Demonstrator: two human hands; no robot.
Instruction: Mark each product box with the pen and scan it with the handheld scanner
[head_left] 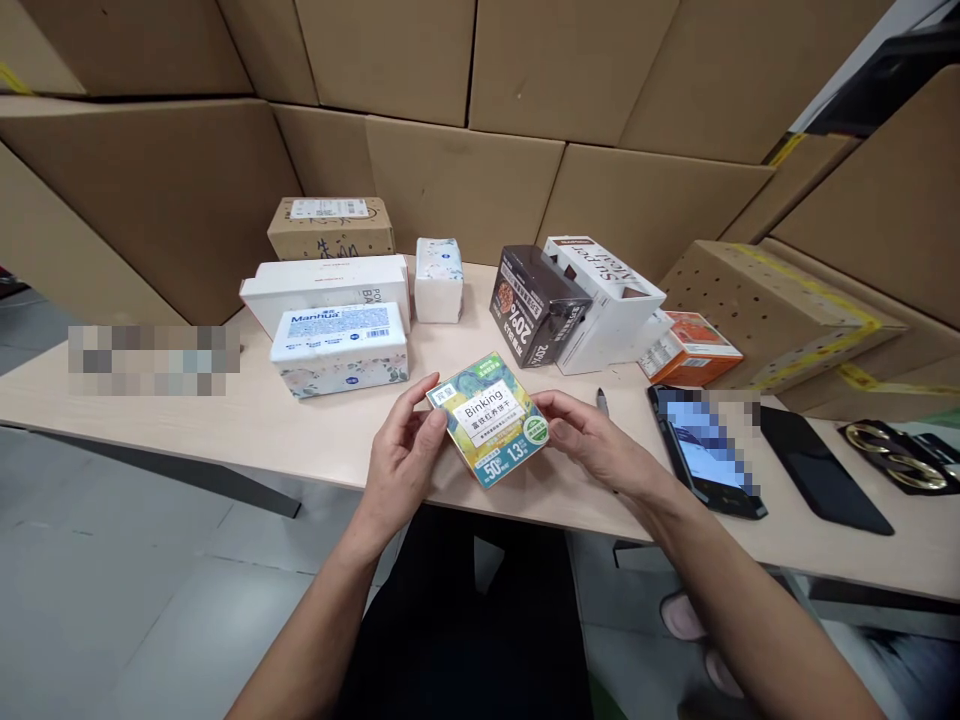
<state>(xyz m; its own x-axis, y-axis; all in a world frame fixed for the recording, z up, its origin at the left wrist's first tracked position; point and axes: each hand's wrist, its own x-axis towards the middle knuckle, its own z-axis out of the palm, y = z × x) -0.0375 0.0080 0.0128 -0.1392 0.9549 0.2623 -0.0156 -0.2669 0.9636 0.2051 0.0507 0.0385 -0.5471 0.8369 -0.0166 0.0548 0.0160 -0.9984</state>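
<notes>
A small colourful box labelled Binking is held just above the near edge of the pale wooden table. My left hand grips its left side, thumb on top and fingers curled under. My right hand grips its right side with the fingers closed on the edge. The box's printed top faces up towards me.
Behind stand a Manhua tissue pack, a white box, a cardboard parcel, a small tissue cube, a dark box, a white carton and an orange box. A pen, phones and a perforated cardboard box lie right. Cardboard boxes wall the back.
</notes>
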